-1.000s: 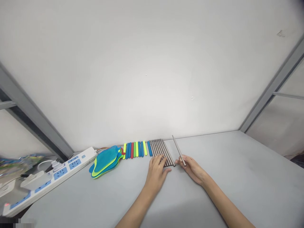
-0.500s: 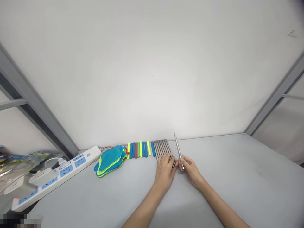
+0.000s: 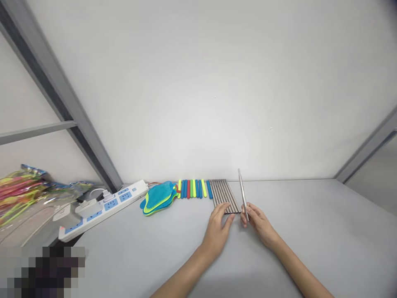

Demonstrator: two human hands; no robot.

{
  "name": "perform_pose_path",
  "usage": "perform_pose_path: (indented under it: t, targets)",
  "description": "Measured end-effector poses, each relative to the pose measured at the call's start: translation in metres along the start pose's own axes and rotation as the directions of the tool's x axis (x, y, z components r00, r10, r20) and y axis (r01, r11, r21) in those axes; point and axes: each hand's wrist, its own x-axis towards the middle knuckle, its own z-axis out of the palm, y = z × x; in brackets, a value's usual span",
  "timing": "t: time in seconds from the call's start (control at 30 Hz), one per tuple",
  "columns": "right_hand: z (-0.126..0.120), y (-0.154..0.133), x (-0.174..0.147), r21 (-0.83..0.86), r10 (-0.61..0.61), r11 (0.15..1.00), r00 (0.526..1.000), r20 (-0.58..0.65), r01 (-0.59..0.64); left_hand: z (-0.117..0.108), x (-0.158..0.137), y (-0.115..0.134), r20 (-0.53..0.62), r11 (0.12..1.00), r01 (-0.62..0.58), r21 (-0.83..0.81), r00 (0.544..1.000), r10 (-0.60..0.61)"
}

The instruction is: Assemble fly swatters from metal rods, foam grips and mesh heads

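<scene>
My right hand (image 3: 259,223) grips a slim silvery metal rod (image 3: 242,190) near its lower end. The rod is tilted, its narrower tip pointing up and away, just right of a row of similar metal rods (image 3: 223,192). Those rods lie side by side on the table. At their near ends is my left hand (image 3: 215,231), thumb apart from the fingers, holding nothing; its fingertips overlap the rod ends, and I cannot tell whether they touch. Left of the rods runs a row of coloured sticks (image 3: 194,188) in blue, yellow-green, green and red.
A stack of blue and yellow-green perforated plastic pieces (image 3: 159,196) lies left of the sticks. Farther left are a white power strip (image 3: 111,203) with plugs and bright items in clear wrapping (image 3: 21,190). A white wall (image 3: 198,103) rises behind the grey table (image 3: 310,231).
My left hand has drawn back toward me from the top of the rod row, and its thumb has spread. My right hand still holds the rod upright. The view has shifted left.
</scene>
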Motion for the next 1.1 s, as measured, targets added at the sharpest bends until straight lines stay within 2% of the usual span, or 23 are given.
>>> perform_pose_path:
  t: [0.1,0.17,0.2,0.3,0.37,0.63,0.77,0.87,0.97,1.1]
  targets:
    - [0.007,0.000,-0.005,-0.029,0.081,0.997,0.989,0.121,-0.078,-0.023,-0.016,-0.002,-0.027,0.976,0.140,-0.165,0.989,-0.146]
    - [0.013,0.000,-0.008,-0.037,0.117,0.993,0.973,0.200,-0.112,-0.042,-0.025,-0.007,-0.002,0.908,0.266,-0.325,0.960,-0.282]
    - [0.015,-0.001,-0.009,-0.052,0.131,0.991,0.962,0.238,-0.122,-0.051,-0.029,-0.010,-0.010,0.864,0.291,-0.410,0.946,-0.323]
    - [0.021,-0.002,-0.012,-0.149,0.173,0.980,0.936,0.307,-0.132,-0.074,-0.035,-0.018,0.027,0.768,0.311,-0.560,0.933,-0.358]
    - [0.023,-0.003,-0.013,-0.198,0.192,0.971,0.933,0.305,-0.135,-0.085,-0.035,-0.019,0.049,0.757,0.319,-0.571,0.933,-0.356]
    - [0.020,0.008,-0.011,-0.182,0.192,0.972,0.953,0.236,-0.151,-0.096,-0.033,-0.014,0.016,0.842,0.336,-0.422,0.932,-0.363]
    - [0.023,0.010,-0.010,-0.026,0.223,0.975,0.963,0.154,-0.221,-0.096,-0.038,-0.013,0.019,0.904,0.331,-0.271,0.941,-0.339]
    - [0.023,0.010,-0.009,0.092,0.252,0.962,0.965,0.069,-0.257,-0.094,-0.041,-0.012,0.026,0.962,0.262,-0.076,0.965,-0.261]
    - [0.020,0.008,-0.009,0.162,0.270,0.949,0.963,0.024,-0.270,-0.092,-0.043,-0.009,0.105,0.986,0.148,0.083,0.982,-0.156]
    - [0.020,0.002,-0.010,0.244,0.264,0.933,0.964,0.034,-0.265,-0.089,-0.046,-0.006,0.209,0.981,0.097,0.168,0.969,-0.131]
